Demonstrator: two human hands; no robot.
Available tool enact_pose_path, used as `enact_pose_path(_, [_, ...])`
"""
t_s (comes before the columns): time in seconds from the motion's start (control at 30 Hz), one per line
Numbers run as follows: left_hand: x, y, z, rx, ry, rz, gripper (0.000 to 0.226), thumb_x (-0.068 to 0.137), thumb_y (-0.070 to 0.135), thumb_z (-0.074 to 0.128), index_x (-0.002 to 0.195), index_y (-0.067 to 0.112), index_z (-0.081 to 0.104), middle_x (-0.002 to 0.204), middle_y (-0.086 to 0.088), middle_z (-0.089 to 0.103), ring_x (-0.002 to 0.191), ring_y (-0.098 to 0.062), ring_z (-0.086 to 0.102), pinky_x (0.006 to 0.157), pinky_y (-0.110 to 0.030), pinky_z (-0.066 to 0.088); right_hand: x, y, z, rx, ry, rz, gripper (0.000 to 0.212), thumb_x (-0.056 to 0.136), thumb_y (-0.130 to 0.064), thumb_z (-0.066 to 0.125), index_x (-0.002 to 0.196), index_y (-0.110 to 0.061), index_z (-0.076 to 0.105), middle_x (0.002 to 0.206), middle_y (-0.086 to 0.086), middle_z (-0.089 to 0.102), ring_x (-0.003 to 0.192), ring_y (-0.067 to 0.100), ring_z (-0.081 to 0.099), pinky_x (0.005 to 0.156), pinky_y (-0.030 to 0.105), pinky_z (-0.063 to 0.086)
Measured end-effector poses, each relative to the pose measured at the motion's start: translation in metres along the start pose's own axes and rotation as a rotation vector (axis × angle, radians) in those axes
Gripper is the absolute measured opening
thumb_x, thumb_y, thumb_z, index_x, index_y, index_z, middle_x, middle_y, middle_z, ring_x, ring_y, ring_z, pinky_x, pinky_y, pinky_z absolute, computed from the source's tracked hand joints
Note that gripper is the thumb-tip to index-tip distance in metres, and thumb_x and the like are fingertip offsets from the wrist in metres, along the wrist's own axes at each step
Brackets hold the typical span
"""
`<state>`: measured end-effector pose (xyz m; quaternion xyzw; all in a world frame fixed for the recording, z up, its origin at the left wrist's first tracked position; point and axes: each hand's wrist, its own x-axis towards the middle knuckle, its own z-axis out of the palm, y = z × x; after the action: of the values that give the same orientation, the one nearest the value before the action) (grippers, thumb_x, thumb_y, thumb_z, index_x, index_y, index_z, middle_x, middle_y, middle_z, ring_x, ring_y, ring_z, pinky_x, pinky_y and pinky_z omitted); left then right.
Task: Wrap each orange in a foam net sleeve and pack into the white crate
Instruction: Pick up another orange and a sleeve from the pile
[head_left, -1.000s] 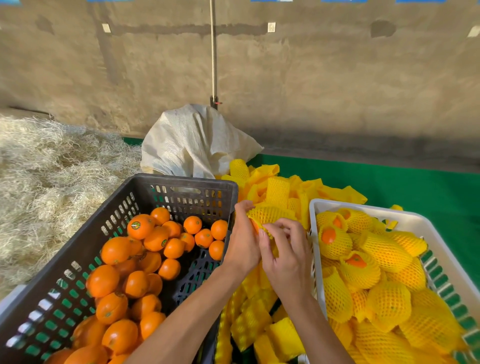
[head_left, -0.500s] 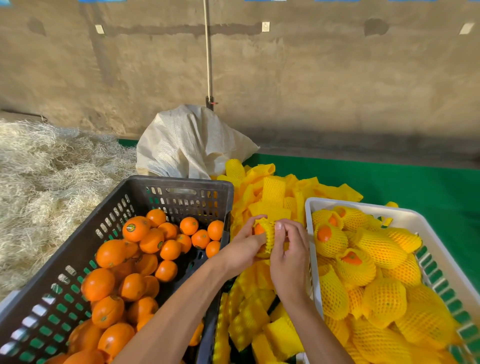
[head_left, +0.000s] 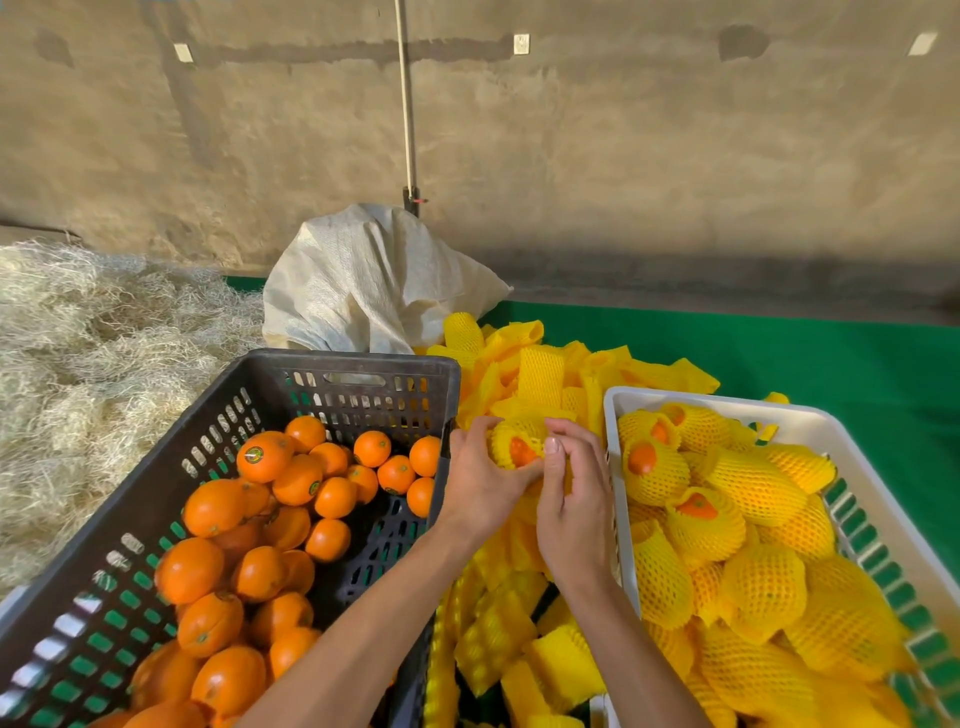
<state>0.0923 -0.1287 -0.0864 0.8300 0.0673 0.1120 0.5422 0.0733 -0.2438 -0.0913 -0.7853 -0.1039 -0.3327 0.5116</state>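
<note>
Both hands met between the two crates: the left hand (head_left: 480, 480) cupped a round orange fruit (head_left: 521, 451) half swallowed by a yellow foam net sleeve (head_left: 511, 434), and the right hand (head_left: 574, 499) pinched the sleeve's edge, fingers curled on it. At three o'clock of them the white plastic crate (head_left: 810, 418) already looked well filled with netted fruit. At nine o'clock the dark slatted crate (head_left: 332, 364) held many bare oranges (head_left: 265, 457), so I judged plenty remained, with spare sleeves (head_left: 540, 371) heaped at twelve
</note>
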Motion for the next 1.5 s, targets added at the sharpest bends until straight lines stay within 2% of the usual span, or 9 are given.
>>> enact_pose_path(0.17, [-0.007,0.006,-0.004,-0.013,0.049,0.181,0.072,0.086,0.024,0.082,0.148,0.034,0.047,0.125,0.002,0.037,0.113,0.013,0.043,0.081,-0.002,0.043,0.001,-0.002,-0.002,0.131,0.051,0.006,0.025,0.107,-0.02,0.042,0.113,-0.009,0.064,0.126,0.0,0.06,0.118,0.001,0.055,0.093,0.008,0.042])
enact_pose_path(0.37, [-0.01,0.008,-0.01,0.064,-0.089,0.318,0.094,0.077,-0.016,0.059,0.153,0.035,0.039,0.148,0.009,0.03,0.139,-0.008,0.036,0.093,-0.006,0.045,-0.002,-0.003,0.004,0.348,-0.216,0.577,0.062,0.083,-0.08,0.047,0.13,-0.038,0.044,0.114,-0.028,0.057,0.104,-0.023,0.054,0.077,0.001,0.044])
enact_pose_path(0.53, [-0.013,0.01,-0.006,0.083,-0.265,0.431,0.078,0.089,0.001,0.063,0.155,0.031,0.034,0.156,0.013,0.033,0.147,-0.004,0.031,0.115,-0.03,0.04,0.004,0.01,0.006,0.566,-0.073,0.788,0.027,0.092,-0.048,0.07,0.115,-0.035,0.071,0.113,-0.016,0.074,0.103,0.003,0.069,0.08,0.023,0.056])
enact_pose_path(0.7, [-0.013,0.015,-0.013,-0.023,0.06,0.456,0.037,0.1,0.013,0.058,0.136,0.024,0.056,0.135,0.009,0.056,0.127,-0.015,0.054,0.103,-0.037,0.049,0.027,0.015,-0.014,1.033,0.176,0.793,0.05,0.096,-0.059,0.055,0.126,-0.021,0.066,0.126,0.014,0.07,0.087,0.03,0.072,0.076,0.04,0.058])
enact_pose_path(0.8, [-0.003,0.019,-0.027,-0.2,0.297,0.389,0.021,0.103,0.013,0.055,0.121,0.018,0.065,0.117,0.009,0.067,0.113,-0.013,0.063,0.093,-0.024,0.052,0.03,0.014,-0.016,0.937,0.138,0.661,0.043,0.098,-0.057,0.053,0.131,-0.029,0.055,0.131,0.002,0.068,0.09,0.038,0.075,0.067,0.04,0.062])
enact_pose_path(0.97, [0.027,-0.028,-0.062,-0.095,0.4,0.133,0.017,0.102,0.01,0.055,0.112,0.013,0.068,0.104,0.01,0.07,0.094,0.009,0.061,0.079,-0.015,0.051,0.006,0.032,0.005,0.39,-0.232,0.628,0.05,0.098,-0.038,0.065,0.142,-0.028,0.041,0.13,-0.004,0.065,0.089,0.021,0.075,0.073,0.039,0.062])
enact_pose_path(1.1, [0.018,-0.11,-0.078,0.622,0.037,-0.255,0.039,0.098,0.022,0.06,0.134,0.008,0.054,0.138,-0.02,0.051,0.131,-0.037,0.042,0.102,-0.049,0.043,-0.014,0.054,0.014,-0.155,-0.821,0.627,0.061,0.097,-0.042,0.065,0.147,-0.018,0.042,0.142,0.003,0.056,0.115,0.02,0.061,0.086,0.032,0.053])
enact_pose_path(1.23, [-0.012,-0.151,-0.077,0.94,-0.131,-0.325,0.058,0.097,0.027,0.063,0.147,0.016,0.035,0.155,-0.014,0.024,0.145,-0.039,0.018,0.105,-0.063,0.039,-0.026,0.067,0.01,-0.468,-1.282,0.613,0.066,0.094,-0.045,0.067,0.148,-0.015,0.044,0.15,0.008,0.047,0.132,0.026,0.049,0.1,0.032,0.043])
enact_pose_path(1.5, [0.007,-0.141,-0.092,0.979,-0.003,-0.391,0.094,0.095,0.015,0.07,0.163,0.017,0.005,0.169,-0.005,0.004,0.151,-0.042,0.011,0.107,-0.055,0.045,-0.033,0.063,0.015,-0.49,-1.381,0.611,0.051,0.092,-0.039,0.07,0.127,-0.003,0.061,0.124,0.018,0.064,0.106,0.033,0.066,0.093,0.044,0.055])
